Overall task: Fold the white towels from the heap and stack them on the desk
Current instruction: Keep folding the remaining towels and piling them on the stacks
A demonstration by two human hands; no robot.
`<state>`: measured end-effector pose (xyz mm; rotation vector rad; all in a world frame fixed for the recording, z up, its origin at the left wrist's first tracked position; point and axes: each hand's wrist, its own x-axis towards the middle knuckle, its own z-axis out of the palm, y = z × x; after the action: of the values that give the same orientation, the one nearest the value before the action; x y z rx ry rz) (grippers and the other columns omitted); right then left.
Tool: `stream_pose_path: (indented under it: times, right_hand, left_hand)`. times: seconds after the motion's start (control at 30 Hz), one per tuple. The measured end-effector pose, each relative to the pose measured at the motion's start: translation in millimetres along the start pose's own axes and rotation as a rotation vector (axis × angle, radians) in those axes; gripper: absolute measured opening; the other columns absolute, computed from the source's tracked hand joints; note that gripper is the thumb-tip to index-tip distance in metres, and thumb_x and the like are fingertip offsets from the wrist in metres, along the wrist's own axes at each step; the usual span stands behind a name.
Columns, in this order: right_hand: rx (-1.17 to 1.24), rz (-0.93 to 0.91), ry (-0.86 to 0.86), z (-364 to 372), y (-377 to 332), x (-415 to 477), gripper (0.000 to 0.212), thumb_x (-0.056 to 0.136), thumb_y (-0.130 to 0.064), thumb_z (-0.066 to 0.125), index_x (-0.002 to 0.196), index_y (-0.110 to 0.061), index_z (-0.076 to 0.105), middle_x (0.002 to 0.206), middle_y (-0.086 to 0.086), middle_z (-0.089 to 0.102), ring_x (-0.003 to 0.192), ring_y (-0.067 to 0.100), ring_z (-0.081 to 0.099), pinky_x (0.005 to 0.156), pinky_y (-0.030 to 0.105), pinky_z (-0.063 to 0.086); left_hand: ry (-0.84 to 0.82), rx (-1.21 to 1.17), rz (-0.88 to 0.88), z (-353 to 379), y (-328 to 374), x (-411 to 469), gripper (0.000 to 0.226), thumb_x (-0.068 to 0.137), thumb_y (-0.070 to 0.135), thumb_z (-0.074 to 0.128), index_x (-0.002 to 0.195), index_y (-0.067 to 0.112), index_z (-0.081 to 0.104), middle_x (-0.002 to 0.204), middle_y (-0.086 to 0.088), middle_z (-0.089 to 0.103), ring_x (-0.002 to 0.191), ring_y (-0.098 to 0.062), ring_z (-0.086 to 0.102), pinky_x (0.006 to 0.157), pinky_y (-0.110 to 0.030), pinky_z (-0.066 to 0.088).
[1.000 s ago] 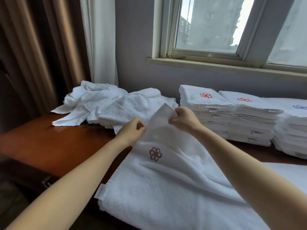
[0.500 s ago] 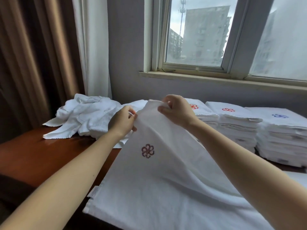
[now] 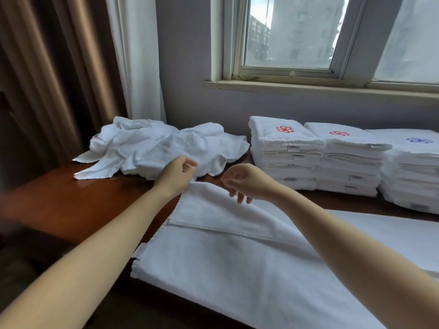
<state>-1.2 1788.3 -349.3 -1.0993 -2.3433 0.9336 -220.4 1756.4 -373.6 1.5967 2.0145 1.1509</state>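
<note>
Hotel room: 3 stacks of monogrammed folded towels, wooden desk, window, heavy curtains.

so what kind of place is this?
Probably a hotel room, or hotel housekeeping. Three stacks of identical folded white towels bear embroidered logos. They sit on a polished wooden desk under a window, beside heavy brown curtains.

You face a window letting in pale daylight, buildings beyond. Under the window run its sill and a grey wall. Left of it hang a white curtain and brown drapes. Below it stands a reddish wooden desk.
</note>
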Motion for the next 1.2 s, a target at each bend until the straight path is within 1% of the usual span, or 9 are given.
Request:
stream_pose_path:
  times: [0.1,0.23,0.4,0.47,0.53,0.63,0.8,1.03,1.2]
  right_hand:
    - [-0.085,0.090,0.126,-15.3,32.1,-18.9,0.022,0.090,-0.018,0.048,0.086,-0.030,0.066,0.068,-0.007,0.070,0.062,0.013,0.069,0.049,0.027,0.052]
    - [-0.286,0.199,0.291,-32.9,77.4,-51.1,0.027,0.090,-0.020,0.049,0.098,-0.037,0.069,0.096,-0.013,0.070,0.092,0.010,0.064,0.076,0.031,0.052]
    - [-0.340,0.209,0.231,-35.6,116.7,-86.2,0.025,0.089,-0.025,0.057,0.109,-0.033,0.070,0.112,-0.014,0.068,0.108,0.012,0.062,0.090,0.030,0.050]
    - [-0.362,0.139,0.174,-26.8,126.5,-95.7,0.031,0.092,-0.033,0.057,0.123,-0.035,0.064,0.130,-0.012,0.061,0.124,0.011,0.053,0.103,0.029,0.040]
    - [-0.452,0.127,0.078,-19.2,134.2,-99.2,0.043,0.099,-0.042,0.045,0.142,-0.038,0.045,0.155,-0.007,0.037,0.144,0.011,0.029,0.118,0.031,0.015]
    - [-0.524,0.167,0.039,-17.4,140.7,-96.5,0.048,0.102,-0.047,0.030,0.150,-0.046,0.026,0.163,-0.007,0.017,0.150,0.010,0.009,0.120,0.033,0.000]
    - [-0.581,0.276,0.094,-29.1,149.3,-86.6,0.049,0.103,-0.048,0.023,0.151,-0.048,0.021,0.164,-0.004,0.014,0.151,0.014,0.007,0.120,0.037,0.002]
    - [-0.591,0.302,0.191,-27.6,155.7,-84.1,0.050,0.102,-0.047,0.026,0.152,-0.043,0.026,0.163,0.001,0.019,0.150,0.019,0.011,0.121,0.038,0.008]
    - [-0.575,0.089,0.282,-22.3,147.2,-95.2,0.043,0.102,-0.035,0.042,0.144,-0.032,0.048,0.158,-0.004,0.033,0.148,0.014,0.021,0.118,0.030,0.018]
  left_hand:
    - [-0.098,0.075,0.084,29.3,18.8,-19.2,0.012,0.096,0.028,0.054,0.105,0.033,0.062,0.103,0.017,0.063,0.100,-0.006,0.059,0.084,-0.031,0.051]
    - [-0.215,0.132,0.181,67.2,46.1,-44.7,0.023,0.095,0.027,0.054,0.116,0.029,0.063,0.115,0.013,0.063,0.102,-0.007,0.060,0.091,-0.030,0.049]
    - [-0.181,0.300,0.346,109.6,58.7,-66.4,0.032,0.098,0.029,0.050,0.128,0.023,0.058,0.134,0.006,0.054,0.123,-0.015,0.050,0.104,-0.031,0.037]
    - [-0.139,0.313,0.394,121.2,54.3,-72.0,0.033,0.101,0.030,0.046,0.131,0.020,0.056,0.136,0.004,0.053,0.128,-0.015,0.045,0.110,-0.031,0.028]
    - [-0.132,0.348,0.398,129.2,48.1,-74.2,0.037,0.103,0.033,0.040,0.137,0.020,0.050,0.144,0.003,0.046,0.139,-0.016,0.034,0.117,-0.031,0.016]
    - [-0.188,0.437,0.374,137.2,40.3,-72.0,0.052,0.104,0.043,0.029,0.151,0.022,0.030,0.162,0.003,0.018,0.151,-0.012,0.002,0.122,-0.035,-0.003]
    - [-0.333,0.557,0.335,138.9,32.5,-63.7,0.070,0.099,0.061,0.021,0.156,0.033,-0.006,0.163,0.006,-0.020,0.147,-0.009,-0.025,0.119,-0.037,-0.017]
    - [-0.427,0.690,0.263,134.1,30.7,-55.0,0.070,0.094,0.070,0.016,0.156,0.038,0.005,0.165,0.005,-0.007,0.151,-0.016,-0.014,0.120,-0.049,-0.011]
    - [-0.419,0.689,0.264,132.8,33.7,-58.1,0.070,0.095,0.069,0.019,0.156,0.037,0.007,0.166,0.005,-0.004,0.151,-0.016,-0.010,0.120,-0.051,-0.009]
